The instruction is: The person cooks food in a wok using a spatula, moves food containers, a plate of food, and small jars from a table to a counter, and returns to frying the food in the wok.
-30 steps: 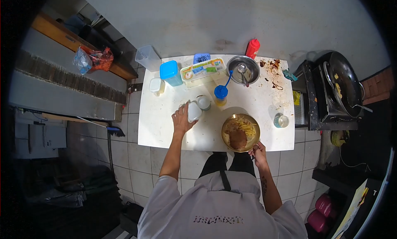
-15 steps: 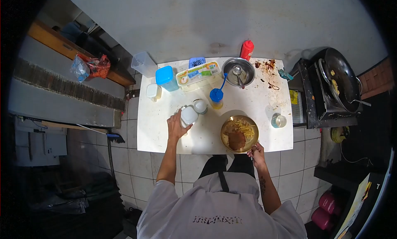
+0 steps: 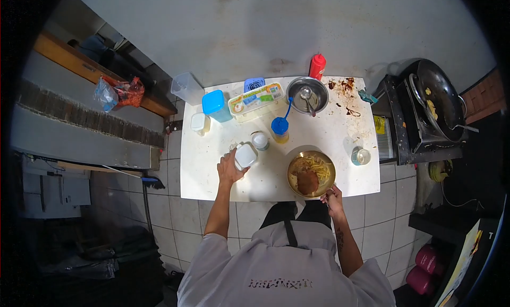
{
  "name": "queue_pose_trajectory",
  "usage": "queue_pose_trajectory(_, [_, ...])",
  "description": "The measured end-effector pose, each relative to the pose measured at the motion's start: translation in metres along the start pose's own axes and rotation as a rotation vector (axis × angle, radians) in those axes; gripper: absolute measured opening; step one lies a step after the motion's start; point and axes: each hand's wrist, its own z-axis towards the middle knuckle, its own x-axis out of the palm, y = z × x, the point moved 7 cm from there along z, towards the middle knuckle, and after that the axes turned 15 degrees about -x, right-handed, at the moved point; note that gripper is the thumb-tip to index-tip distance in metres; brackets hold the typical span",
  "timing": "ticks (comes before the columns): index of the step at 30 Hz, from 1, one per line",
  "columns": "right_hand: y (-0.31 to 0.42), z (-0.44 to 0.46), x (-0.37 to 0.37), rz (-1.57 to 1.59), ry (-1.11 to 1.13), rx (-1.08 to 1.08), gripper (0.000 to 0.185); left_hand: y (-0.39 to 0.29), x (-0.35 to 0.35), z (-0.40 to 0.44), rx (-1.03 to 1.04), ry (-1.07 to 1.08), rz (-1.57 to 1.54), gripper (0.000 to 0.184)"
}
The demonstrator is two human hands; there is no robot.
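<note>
My left hand [image 3: 229, 168] is curled around the near left side of a container with a white lid [image 3: 246, 155], thumb and fingers against its edges. The container stands on the white table, close to a small round jar with a pale lid [image 3: 260, 141]. At the table's front edge my right hand [image 3: 333, 198] grips the short handle of a gold-coloured pan [image 3: 292, 187]. In the pan lie fries [image 3: 321, 170] and a flat brown piece of food [image 3: 307, 182]. The fingers of my right hand are partly hidden around the handle.
Behind the hands stand a squeeze bottle with a blue cap [image 3: 280, 126], a metal bowl with a ladle [image 3: 292, 100], an egg carton [image 3: 257, 99], a blue-lidded container [image 3: 214, 102] and a red bottle [image 3: 317, 67]. A glass [image 3: 361, 156] is at right, near a wok [image 3: 438, 94] on a stove.
My left hand and the white-lidded container have come slightly nearer to me. My right hand keeps hold of the pan's handle. The whole view has shifted a little.
</note>
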Motion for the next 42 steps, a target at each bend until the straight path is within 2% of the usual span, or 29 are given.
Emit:
queue_pose_trajectory(4, [-0.003, 0.004, 0.006, 0.022, -0.002, 0.002, 0.013, 0.009, 0.004, 0.0, -0.04, -0.047, -0.051, 0.082])
queue_pose_trajectory(8, [-0.008, 0.007, 0.006, 0.02, -0.016, 0.027, 0.013, 0.006, 0.006, -0.002, -0.002, -0.033, -0.064, 0.078])
queue_pose_trajectory(10, [-0.012, 0.012, 0.004, 0.011, -0.025, 0.02, 0.014, 0.005, 0.008, -0.003, -0.041, 0.041, -0.039, 0.077])
queue_pose_trajectory(14, [-0.025, 0.027, -0.006, -0.001, -0.044, 0.012, 0.016, 0.011, 0.021, -0.001, 0.003, 0.003, -0.065, 0.078])
queue_pose_trajectory(18, [-0.028, 0.04, -0.012, -0.011, -0.041, 0.0, 0.016, 0.012, 0.014, -0.004, -0.196, 0.107, -0.038, 0.086])
queue_pose_trajectory(19, [-0.034, 0.046, -0.017, -0.059, -0.028, -0.004, 0.022, 0.016, 0.013, -0.006, -0.27, 0.152, -0.037, 0.09])
queue_pose_trajectory(20, [-0.04, 0.051, -0.021, -0.108, -0.016, -0.009, 0.029, 0.018, 0.011, -0.008, -0.273, 0.151, -0.038, 0.09])
queue_pose_trajectory(24, [-0.025, 0.046, -0.02, -0.093, -0.112, 0.007, 0.026, 0.035, 0.003, -0.017, -0.162, 0.142, -0.107, 0.103])
queue_pose_trajectory(25, [-0.021, 0.044, -0.024, -0.19, -0.124, -0.001, 0.019, 0.04, 0.004, -0.019, -0.125, 0.17, -0.155, 0.11])
queue_pose_trajectory(26, [-0.017, 0.042, -0.027, -0.289, -0.129, -0.01, 0.013, 0.048, 0.004, -0.02, -0.139, 0.162, -0.159, 0.11])
queue_pose_trajectory(27, [-0.015, 0.041, -0.029, -0.297, -0.106, -0.011, 0.013, 0.046, 0.008, -0.025, -0.055, 0.263, -0.118, 0.112])
queue_pose_trajectory(28, [-0.001, 0.04, -0.034, -0.684, -0.089, -0.13, 0.015, 0.045, 0.012, -0.034, 0.025, 0.361, -0.077, 0.114])
queue_pose_trajectory(29, [0.012, 0.04, -0.031, -1.063, -0.069, -0.259, 0.017, 0.042, 0.007, -0.041, 0.07, 0.292, -0.117, 0.107])
queue_pose_trajectory(30, [0.017, 0.038, -0.022, -1.057, -0.042, -0.262, 0.017, 0.041, 0.008, -0.048, 0.045, 0.282, -0.111, 0.107])
queue_pose_trajectory(32, [0.039, 0.034, 0.032, -1.019, 0.187, -0.501, 0.018, 0.047, 0.008, -0.053, -0.164, 0.191, -0.125, 0.097])
queue_pose_trajectory(33, [0.039, 0.036, 0.063, -1.05, 0.325, -0.571, 0.015, 0.045, 0.003, -0.057, -0.216, 0.186, -0.038, 0.086])
queue_pose_trajectory(35, [0.029, 0.037, 0.121, -0.982, 0.552, -0.863, 0.012, 0.046, 0.0, -0.065, -0.305, 0.165, -0.016, 0.082])
queue_pose_trajectory(37, [0.012, 0.043, 0.167, -0.75, 0.713, -0.624, 0.018, 0.059, 0.004, -0.072, -0.393, 0.121, 0.037, 0.08])
queue_pose_trajectory(40, [0.007, 0.046, 0.221, -0.709, 0.762, -0.668, 0.027, 0.057, -0.007, -0.08, -0.413, 0.105, 0.054, 0.086])
queue_pose_trajectory(41, [0.016, 0.045, 0.233, -0.77, 0.703, -0.792, 0.033, 0.056, -0.012, -0.083, -0.42, 0.104, 0.055, 0.086])
queue_pose_trajectory(42, [0.025, 0.042, 0.244, -0.829, 0.638, -0.915, 0.039, 0.046, -0.022, -0.082, -0.323, 0.035, 0.036, 0.088])
